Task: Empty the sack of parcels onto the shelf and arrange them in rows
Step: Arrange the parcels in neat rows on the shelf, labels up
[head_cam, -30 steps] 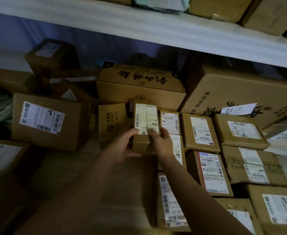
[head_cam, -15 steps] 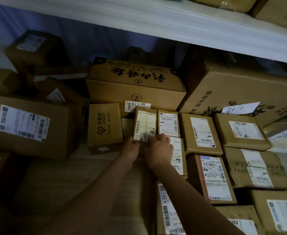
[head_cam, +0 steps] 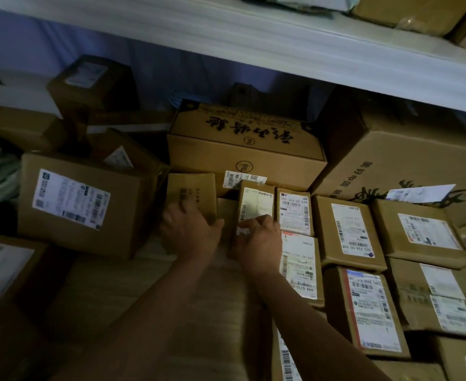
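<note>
Parcel in play was a small brown cardboard box (head_cam: 255, 207) with a pale, yellowed shipping label, standing at the left end of the rear row on the shelf (head_cam: 116, 287). Right hand (head_cam: 258, 243) gripped its near end, fingers curled. Left hand (head_cam: 189, 229), blurred, seemed to rest flat against a neighbouring plain brown carton (head_cam: 190, 192).

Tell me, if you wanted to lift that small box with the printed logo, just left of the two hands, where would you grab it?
Probably by its left and right side walls, coming from the front. The small printed box leans upright with its face forward; the big calligraphy carton blocks its back. The left hand already rests on its lower front, while the right hand is on the narrow labelled parcel.
</note>
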Motion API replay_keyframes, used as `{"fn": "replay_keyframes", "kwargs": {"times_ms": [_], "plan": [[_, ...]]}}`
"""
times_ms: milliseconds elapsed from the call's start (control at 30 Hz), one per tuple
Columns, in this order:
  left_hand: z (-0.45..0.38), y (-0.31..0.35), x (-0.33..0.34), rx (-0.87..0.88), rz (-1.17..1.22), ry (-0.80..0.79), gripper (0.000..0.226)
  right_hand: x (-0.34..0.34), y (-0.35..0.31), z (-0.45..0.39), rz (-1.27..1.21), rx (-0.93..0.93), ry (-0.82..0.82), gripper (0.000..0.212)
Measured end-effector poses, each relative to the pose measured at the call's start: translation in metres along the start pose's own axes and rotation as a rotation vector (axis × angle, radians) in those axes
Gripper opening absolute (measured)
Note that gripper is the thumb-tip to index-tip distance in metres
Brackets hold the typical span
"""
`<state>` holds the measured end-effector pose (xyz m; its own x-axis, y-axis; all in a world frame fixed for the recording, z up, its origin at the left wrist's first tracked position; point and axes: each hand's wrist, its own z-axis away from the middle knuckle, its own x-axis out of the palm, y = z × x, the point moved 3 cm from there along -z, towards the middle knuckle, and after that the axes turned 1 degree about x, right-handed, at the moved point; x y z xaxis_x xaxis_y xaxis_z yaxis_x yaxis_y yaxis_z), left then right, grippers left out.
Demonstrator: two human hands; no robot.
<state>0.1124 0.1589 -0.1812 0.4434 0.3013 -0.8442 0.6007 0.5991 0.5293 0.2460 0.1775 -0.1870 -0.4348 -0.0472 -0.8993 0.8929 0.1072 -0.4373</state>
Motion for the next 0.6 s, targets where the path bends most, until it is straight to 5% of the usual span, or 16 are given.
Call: {"fn": "replay_keyframes", "kwargs": {"times_ms": [200,433,600], "plan": [[-0.006,-0.020,0.026,-0.083,-0.050,-0.170,0.117,0.004,-0.008,0.004,-0.152,0.003,-0.011,0.022],[-0.008,-0.027,0.021,-0.135,-0.034,-0.182,0.109,0.002,-0.005,0.012,-0.290,0.059,0.009,0.021],[0.005,-0.035,-0.004,-0.053,0.187,-0.152,0.097,0.001,-0.003,0.016,-0.495,0.192,-0.002,0.026]]}}
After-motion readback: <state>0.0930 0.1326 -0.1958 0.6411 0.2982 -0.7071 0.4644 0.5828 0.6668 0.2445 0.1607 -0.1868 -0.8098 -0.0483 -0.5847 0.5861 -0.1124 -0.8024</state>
